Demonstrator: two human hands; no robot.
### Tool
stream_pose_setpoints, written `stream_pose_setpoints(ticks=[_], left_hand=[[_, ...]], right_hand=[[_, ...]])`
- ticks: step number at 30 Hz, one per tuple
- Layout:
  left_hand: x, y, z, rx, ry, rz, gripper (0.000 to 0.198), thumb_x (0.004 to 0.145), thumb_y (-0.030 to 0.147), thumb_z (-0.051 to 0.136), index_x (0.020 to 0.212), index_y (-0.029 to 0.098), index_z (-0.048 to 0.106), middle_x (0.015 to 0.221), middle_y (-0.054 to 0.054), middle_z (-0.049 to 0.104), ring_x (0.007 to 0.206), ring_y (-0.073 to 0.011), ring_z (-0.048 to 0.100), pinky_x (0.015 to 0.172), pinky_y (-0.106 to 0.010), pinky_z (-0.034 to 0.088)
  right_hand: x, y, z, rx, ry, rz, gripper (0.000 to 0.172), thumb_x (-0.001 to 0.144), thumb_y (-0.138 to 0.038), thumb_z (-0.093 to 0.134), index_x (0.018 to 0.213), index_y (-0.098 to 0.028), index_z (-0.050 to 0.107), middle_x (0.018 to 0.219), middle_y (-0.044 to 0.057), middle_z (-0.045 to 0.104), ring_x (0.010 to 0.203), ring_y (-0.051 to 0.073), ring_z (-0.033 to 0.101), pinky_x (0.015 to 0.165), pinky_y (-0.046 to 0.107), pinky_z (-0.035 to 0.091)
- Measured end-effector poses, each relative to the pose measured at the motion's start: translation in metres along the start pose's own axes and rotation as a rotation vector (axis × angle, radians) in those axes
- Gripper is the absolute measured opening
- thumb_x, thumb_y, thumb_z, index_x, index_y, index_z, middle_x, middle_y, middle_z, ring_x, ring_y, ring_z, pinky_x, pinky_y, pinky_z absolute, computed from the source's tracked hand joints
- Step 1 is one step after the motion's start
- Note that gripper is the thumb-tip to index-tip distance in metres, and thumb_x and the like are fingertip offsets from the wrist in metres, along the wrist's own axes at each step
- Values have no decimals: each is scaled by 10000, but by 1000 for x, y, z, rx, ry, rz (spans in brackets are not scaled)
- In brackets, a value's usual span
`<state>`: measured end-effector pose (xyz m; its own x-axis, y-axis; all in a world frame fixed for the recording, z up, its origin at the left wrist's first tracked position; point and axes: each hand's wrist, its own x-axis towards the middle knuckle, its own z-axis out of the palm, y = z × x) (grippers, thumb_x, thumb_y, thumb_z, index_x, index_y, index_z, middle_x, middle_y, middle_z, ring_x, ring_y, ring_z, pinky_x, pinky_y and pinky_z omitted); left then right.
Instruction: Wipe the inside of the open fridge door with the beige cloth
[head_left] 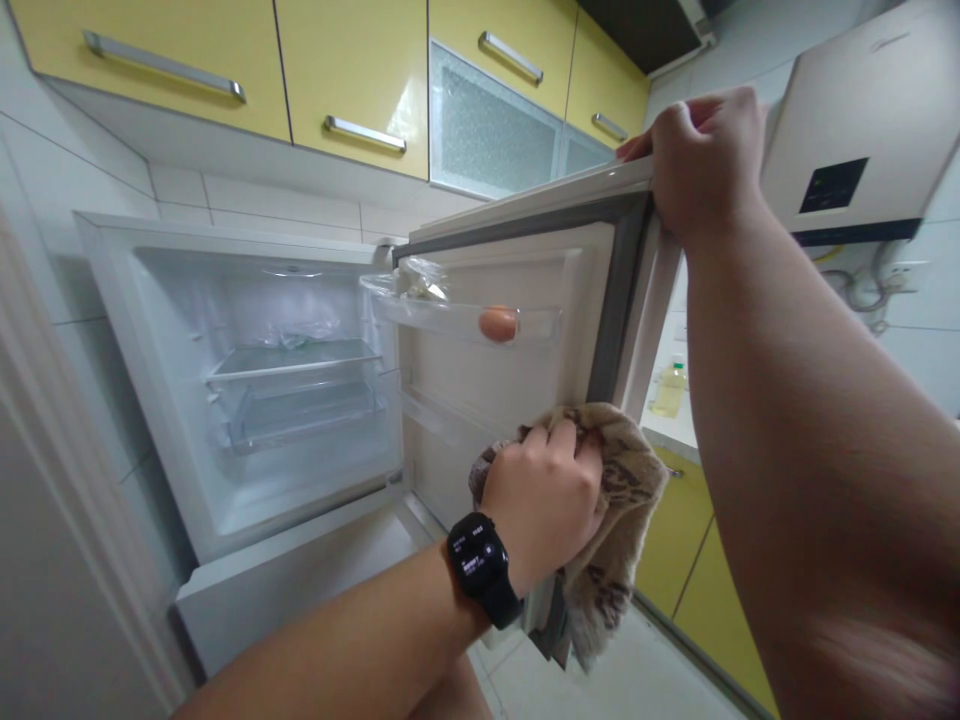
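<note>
The white fridge door (517,270) stands open in front of me. My right hand (705,160) grips the door's top outer corner. My left hand (544,500), with a black smartwatch on the wrist, holds a brown patterned cloth (622,500) pressed against the door's inner panel, below the upper door shelf. That clear shelf (465,320) carries one brown egg (498,323) and a crumpled plastic bag (420,280).
The fridge compartment (277,380) at left shows a glass shelf, a clear drawer and a bit of plastic at the back. Yellow wall cabinets (330,70) hang above. A white wall appliance (855,130) is at right, with a bottle (670,390) on the counter above yellow base cabinets (675,540).
</note>
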<state>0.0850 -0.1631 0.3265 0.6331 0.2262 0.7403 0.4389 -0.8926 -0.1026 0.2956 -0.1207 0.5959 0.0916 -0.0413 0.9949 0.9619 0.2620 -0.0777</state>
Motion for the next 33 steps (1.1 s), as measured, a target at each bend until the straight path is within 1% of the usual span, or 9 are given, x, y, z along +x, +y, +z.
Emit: stream_pose_setpoints(ticks=[5, 9, 11, 16, 19, 22, 24, 27, 33], left_hand=[[-29, 8, 20, -137, -318, -47, 261, 891, 346, 621, 1066, 166, 694, 1082, -89, 628, 908, -314, 666, 660, -511, 624], [-51, 3, 20, -224, -382, -20, 344, 876, 404, 662, 1172, 230, 682, 1122, -63, 637, 926, -309, 666, 693, -526, 631], [-58, -5, 8, -289, -286, -58, 419, 873, 466, 708, 1254, 296, 675, 1116, -36, 646, 931, -301, 671, 723, -518, 624], [-58, -51, -42, -353, 82, -188, 471, 913, 327, 728, 1376, 313, 641, 1128, -16, 635, 974, -230, 664, 811, -397, 575], [-52, -89, -70, -146, 341, -209, 399, 958, 370, 719, 1340, 267, 666, 1113, -17, 618, 979, -200, 653, 808, -329, 509], [-42, -126, -83, 71, 513, -298, 323, 926, 336, 740, 1215, 194, 746, 1033, -53, 602, 944, -233, 631, 812, -352, 477], [-35, -146, -78, 169, 605, -365, 387, 901, 324, 749, 1255, 168, 755, 1061, -86, 605, 991, -280, 641, 844, -386, 494], [-27, -162, -51, 139, 618, -458, 454, 884, 311, 738, 1319, 180, 736, 1157, -101, 616, 1063, -308, 657, 878, -401, 525], [-33, -153, 26, -262, 415, -600, 456, 942, 347, 640, 1368, 190, 680, 1199, -90, 577, 1119, -278, 631, 980, -390, 509]], right_hand=[[3, 5, 3, 28, 38, -34, 403, 799, -296, 453, 752, -208, 843, 571, 37, 604, 689, 208, 683, 709, 332, 501], [4, 5, 3, 24, 34, -34, 404, 794, -296, 448, 744, -208, 839, 581, 35, 615, 689, 209, 683, 674, 324, 476], [4, 3, 2, 25, 34, -31, 404, 789, -295, 448, 739, -200, 837, 569, 38, 605, 681, 212, 680, 678, 328, 474], [2, 1, 1, 23, 38, -26, 404, 793, -299, 449, 741, -209, 840, 540, 41, 576, 643, 199, 655, 642, 312, 430], [1, 1, 2, 13, 37, -14, 399, 810, -296, 458, 753, -219, 845, 573, 44, 607, 668, 193, 663, 656, 310, 435], [2, 2, 3, 20, 47, -5, 398, 823, -276, 460, 754, -196, 843, 613, 59, 638, 649, 180, 655, 635, 299, 427], [2, 2, 4, 26, 54, 6, 392, 813, -265, 460, 737, -191, 838, 614, 60, 642, 570, 162, 611, 576, 291, 386], [3, 1, 4, 19, 56, 1, 391, 797, -273, 459, 739, -211, 841, 586, 51, 625, 556, 158, 582, 574, 291, 361], [3, 3, 0, -14, 11, -6, 381, 823, -268, 480, 819, -213, 857, 602, 50, 634, 639, 196, 617, 630, 348, 400]])
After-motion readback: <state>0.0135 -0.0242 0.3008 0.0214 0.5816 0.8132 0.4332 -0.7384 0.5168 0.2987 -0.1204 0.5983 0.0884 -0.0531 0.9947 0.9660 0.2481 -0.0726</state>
